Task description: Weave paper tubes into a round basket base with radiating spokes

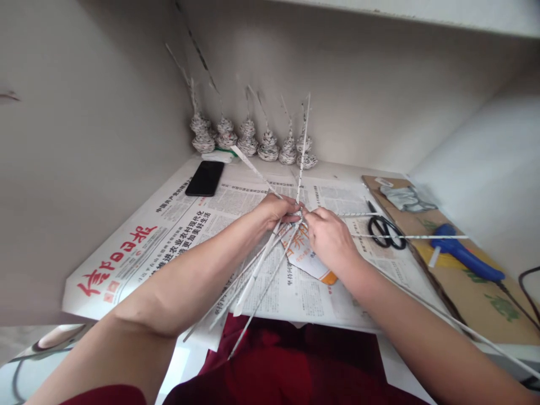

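Both hands meet over the middle of the newspaper, pinching rolled paper strips where they cross. My left hand [280, 210] is closed on the strips from the left side. From the right, my right hand [324, 229] grips at the same crossing, its fingertips close to the left ones. Long thin paper strips [258, 270] fan out from there toward my lap, and one upright paper strip [301, 163] points to the back wall. Under the right hand lies a printed card [310, 261] with orange lettering. The exact crossing is partly hidden by fingers.
Several woven paper gourds [268, 147] stand along the back wall. A black phone [205, 178] lies on the newspaper [169, 236]. At the right are black-handled scissors [386, 232], a blue glue gun [466, 256] and a grey cloth item [407, 198] by a cardboard sheet [459, 304].
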The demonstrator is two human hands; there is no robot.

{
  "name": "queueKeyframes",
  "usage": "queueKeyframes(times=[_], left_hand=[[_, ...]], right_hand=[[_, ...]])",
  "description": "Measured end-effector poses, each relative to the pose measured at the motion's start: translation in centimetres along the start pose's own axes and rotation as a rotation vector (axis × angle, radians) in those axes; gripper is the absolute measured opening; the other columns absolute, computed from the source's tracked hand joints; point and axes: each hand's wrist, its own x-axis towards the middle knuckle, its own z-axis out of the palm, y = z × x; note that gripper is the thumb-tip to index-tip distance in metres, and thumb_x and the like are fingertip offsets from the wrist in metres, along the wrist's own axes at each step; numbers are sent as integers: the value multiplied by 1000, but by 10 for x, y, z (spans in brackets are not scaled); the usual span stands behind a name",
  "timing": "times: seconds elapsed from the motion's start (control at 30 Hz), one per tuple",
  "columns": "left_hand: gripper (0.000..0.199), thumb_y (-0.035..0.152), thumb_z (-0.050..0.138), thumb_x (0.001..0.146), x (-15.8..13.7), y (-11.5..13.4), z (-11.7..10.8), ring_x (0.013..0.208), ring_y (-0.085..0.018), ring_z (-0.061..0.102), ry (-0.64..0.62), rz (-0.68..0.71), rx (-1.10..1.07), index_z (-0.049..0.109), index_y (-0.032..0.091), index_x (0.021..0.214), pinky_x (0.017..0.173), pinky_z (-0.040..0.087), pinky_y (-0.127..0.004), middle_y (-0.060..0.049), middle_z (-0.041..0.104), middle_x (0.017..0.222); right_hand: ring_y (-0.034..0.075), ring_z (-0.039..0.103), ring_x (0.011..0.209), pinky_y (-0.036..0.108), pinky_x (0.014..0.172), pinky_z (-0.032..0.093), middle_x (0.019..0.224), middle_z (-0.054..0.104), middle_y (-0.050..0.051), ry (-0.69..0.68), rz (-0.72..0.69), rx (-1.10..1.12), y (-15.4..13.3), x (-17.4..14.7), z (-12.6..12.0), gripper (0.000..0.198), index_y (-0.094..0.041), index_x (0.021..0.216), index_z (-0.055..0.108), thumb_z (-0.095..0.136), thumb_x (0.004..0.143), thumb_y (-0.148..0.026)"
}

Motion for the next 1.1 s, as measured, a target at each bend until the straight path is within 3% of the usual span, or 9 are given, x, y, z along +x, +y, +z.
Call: queueKeyframes(times=[0.27, 0.47, 0.7, 0.87, 1.0, 1.1], left_hand=[[19, -7, 71, 62, 2, 0, 0, 61, -13, 63, 29, 13, -15, 61, 9, 62, 55, 58, -23, -7, 68, 76], [21, -6, 72, 61, 2, -2, 1, 63, -11, 62, 53, 42, -14, 58, 10, 62, 55, 58, -23, -6, 69, 82], [18, -3, 77, 58, 1, -4, -1, 55, -12, 63, -72, 49, 7, 66, 8, 68, 51, 54, -20, -4, 65, 63], [23, -4, 78, 55, -2, -4, 2, 50, -10, 61, -19, 85, 19, 67, 9, 70, 50, 52, -18, -3, 64, 59], [21, -3, 75, 59, -4, -1, 3, 50, -9, 60, -13, 102, -37, 69, 10, 75, 51, 52, -17, -2, 64, 59], [22, -3, 73, 62, -4, 2, 3, 51, -8, 61, -28, 96, -96, 69, 10, 79, 51, 52, -17, -2, 65, 62]], right_hand=[[23, 60, 89, 32, 81, 47, 97, 66, 11, 41, -6, 65, 2, -7, 2, 39, -15, 121, 63, 42, 88, -11], [20, 62, 100, 32, 90, 48, 109, 68, 8, 142, -23, 280, 12, -13, 12, 39, -18, 116, 66, 42, 86, -9], [20, 60, 105, 34, 94, 48, 111, 67, 8, 161, -77, 305, 20, -15, 13, 44, -18, 117, 67, 41, 83, -6], [21, 60, 106, 36, 95, 47, 113, 67, 8, 169, -83, 336, 20, -17, 10, 44, -20, 118, 66, 41, 84, -7], [21, 65, 92, 38, 87, 50, 102, 72, 5, 136, 143, 562, 24, -14, 10, 33, -24, 109, 69, 50, 84, -16], [20, 67, 77, 35, 73, 54, 88, 73, 5, -44, 408, 976, 31, -7, 8, 24, -21, 101, 71, 59, 80, -25]])
